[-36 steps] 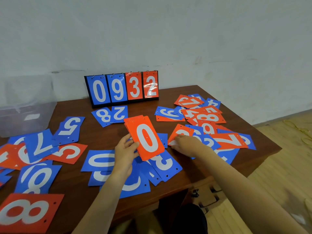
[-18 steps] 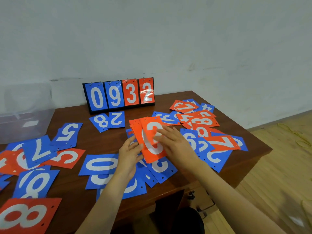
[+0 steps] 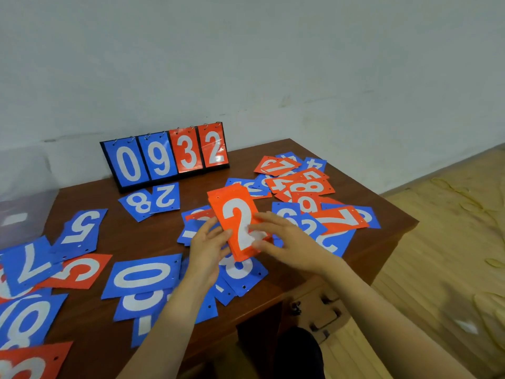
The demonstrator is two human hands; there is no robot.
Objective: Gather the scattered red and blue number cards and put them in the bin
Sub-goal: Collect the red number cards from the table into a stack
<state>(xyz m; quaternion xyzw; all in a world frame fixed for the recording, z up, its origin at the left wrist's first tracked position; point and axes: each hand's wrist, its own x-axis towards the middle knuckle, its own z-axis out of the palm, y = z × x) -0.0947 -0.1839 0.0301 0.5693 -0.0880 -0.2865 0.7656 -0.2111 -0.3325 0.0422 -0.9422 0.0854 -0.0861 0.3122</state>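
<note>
Two hands meet on one stack (image 3: 237, 220) of red cards, raised off the table (image 3: 131, 239) with a white 2 on top. My left hand (image 3: 208, 248) grips the stack's left edge, thumb on the face and fingers behind. My right hand (image 3: 284, 239) lies flat with fingers spread, fingertips pressing on the lower right of the top card, not closed around it. Loose cards lie all around: a blue 0 (image 3: 143, 274) and a red 5 (image 3: 79, 270) to my left, a blue 8 (image 3: 138, 204) and a blue 2 (image 3: 166, 197) side by side near the scoreboard (image 3: 166, 157), and a heap of red and blue cards (image 3: 303, 187) to my right. The scoreboard stands at the back reading 0932. At the far left edge sits the clear bin (image 3: 19, 206), well apart from the stack.
</note>
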